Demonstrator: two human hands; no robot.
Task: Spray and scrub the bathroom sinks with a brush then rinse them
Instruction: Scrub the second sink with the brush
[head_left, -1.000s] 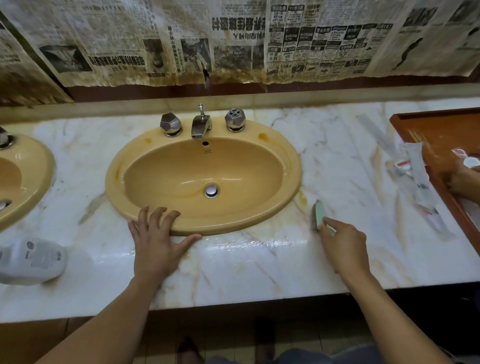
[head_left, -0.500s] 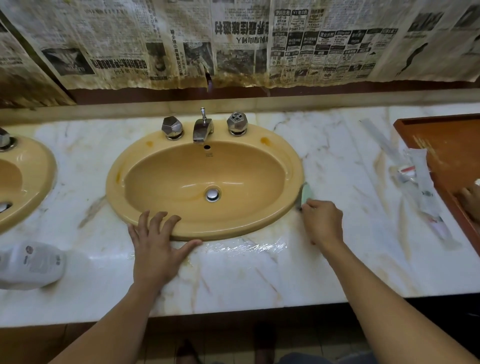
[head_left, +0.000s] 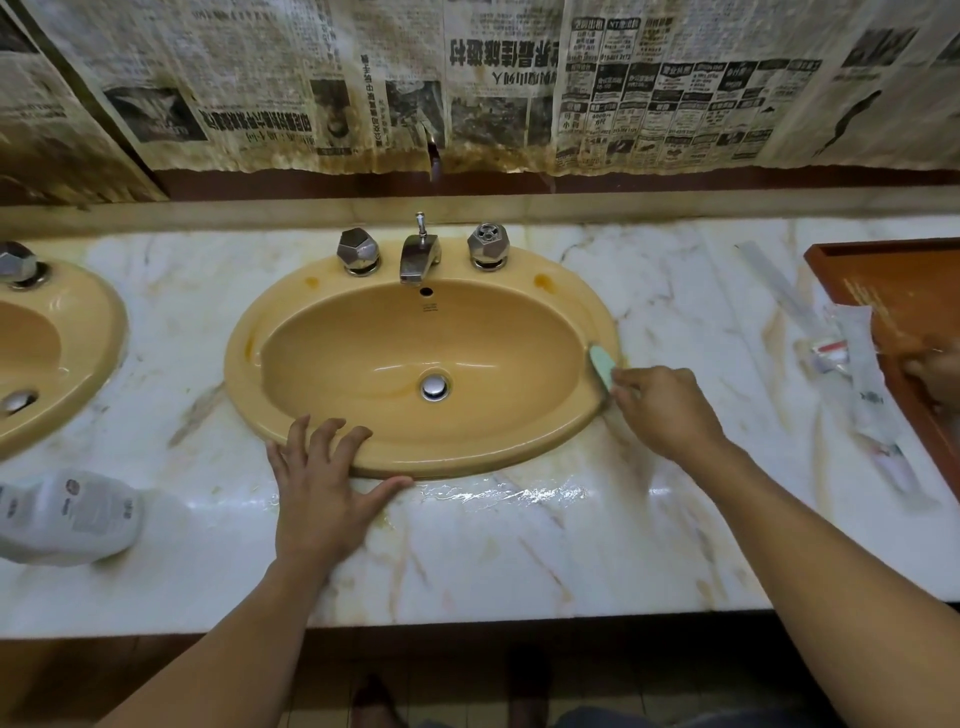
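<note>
R hand (head_left: 667, 410), grip closed round pale-green plastic brush (head_left: 601, 366), moved off marble surface (head_left: 519, 545) onto yellow oval ceramic sink (head_left: 241, 364) rim, 3 o'clock: scrubbing likely starting. L hand (head_left: 317, 483) flat, fingers spread, 7 o'clock.

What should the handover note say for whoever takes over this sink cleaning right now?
Left hand: open, fingers spread on the front rim of the sink and the counter.
Right hand: grips the green brush, head against the sink's right rim.
White bottle: on the counter, left.
Done: rim scrubbing begun; spraying cannot be confirmed.
Left: basin, orange stains near the knobs, rinse (tap not running), second sink.
</note>
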